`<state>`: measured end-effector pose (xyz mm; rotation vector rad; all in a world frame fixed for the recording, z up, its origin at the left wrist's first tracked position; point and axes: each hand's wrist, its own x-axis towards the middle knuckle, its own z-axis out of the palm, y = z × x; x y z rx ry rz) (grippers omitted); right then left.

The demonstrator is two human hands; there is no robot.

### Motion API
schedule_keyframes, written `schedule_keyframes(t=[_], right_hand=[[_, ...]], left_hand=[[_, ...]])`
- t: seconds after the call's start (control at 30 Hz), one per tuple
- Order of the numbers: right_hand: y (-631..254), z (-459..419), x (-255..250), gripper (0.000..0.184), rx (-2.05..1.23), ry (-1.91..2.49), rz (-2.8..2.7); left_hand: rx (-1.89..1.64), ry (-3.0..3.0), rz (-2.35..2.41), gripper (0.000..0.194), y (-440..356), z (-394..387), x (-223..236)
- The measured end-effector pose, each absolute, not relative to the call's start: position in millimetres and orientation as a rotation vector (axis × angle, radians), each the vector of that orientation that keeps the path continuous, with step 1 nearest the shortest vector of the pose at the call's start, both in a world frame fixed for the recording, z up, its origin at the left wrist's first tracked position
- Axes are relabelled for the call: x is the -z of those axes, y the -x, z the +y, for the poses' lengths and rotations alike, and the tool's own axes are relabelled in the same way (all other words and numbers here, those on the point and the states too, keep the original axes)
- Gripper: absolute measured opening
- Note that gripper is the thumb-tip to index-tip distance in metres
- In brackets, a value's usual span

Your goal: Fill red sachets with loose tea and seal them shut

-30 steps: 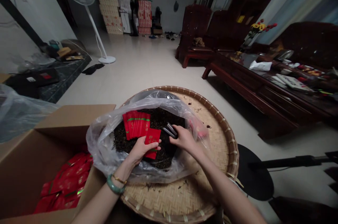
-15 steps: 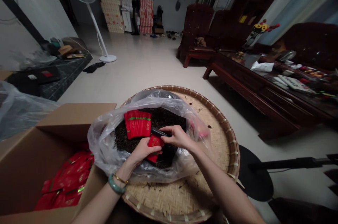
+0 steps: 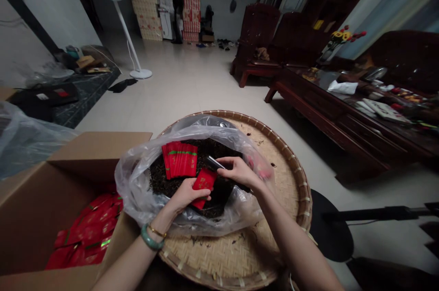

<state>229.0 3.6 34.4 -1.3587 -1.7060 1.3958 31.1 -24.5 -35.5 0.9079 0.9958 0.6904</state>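
Observation:
My left hand (image 3: pixel 187 194) is closed around a small red packet (image 3: pixel 205 181) with gold lettering, thumb across its lower part. Between the thumb and fingers of my right hand (image 3: pixel 239 172) is a slim dark tool with a shiny face (image 3: pixel 215 163), its tip just above the packet's upper end. I cannot tell its exact kind. Below both hands, dark loose leaves (image 3: pixel 158 180) that look like tea fill an open clear plastic bag (image 3: pixel 132 186). A fanned row of red packets (image 3: pixel 180 159) with a green stripe lies on the leaves, left of my hands.
The bag sits on a round woven bamboo tray (image 3: pixel 284 177) with scattered leaf bits. At left, an open cardboard box (image 3: pixel 99 145) holds many red packets (image 3: pixel 89 229). A black round stand base (image 3: pixel 329 231) is at right. Beyond are a standing fan (image 3: pixel 140 73) and a wooden table (image 3: pixel 318 103).
My right hand has moved slightly up and right, tilting the dark tool so its shiny face shows. More of the red packet in my left hand is visible.

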Motion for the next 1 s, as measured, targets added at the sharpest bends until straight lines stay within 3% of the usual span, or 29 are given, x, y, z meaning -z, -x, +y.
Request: schedule_keyframes(t=[0.3, 0.8, 1.0], right_hand=[[-219.8, -3.7, -19.3, 0.032, -1.230, 1.350, -1.892], [-230.7, 3.9, -17.1, 0.039, -1.330, 1.356, -1.727], [-239.9, 9.0, 5.1, 0.033, -0.917, 1.569, -1.966]], left_hand=[[-0.702, -0.917, 0.996, 0.045, -31.4, -25.1, 33.5], [-0.670, -0.910, 1.009, 0.048, -31.6, -25.5, 30.1], [-0.692, -0.898, 1.010, 0.049, -31.7, -25.6, 28.9]])
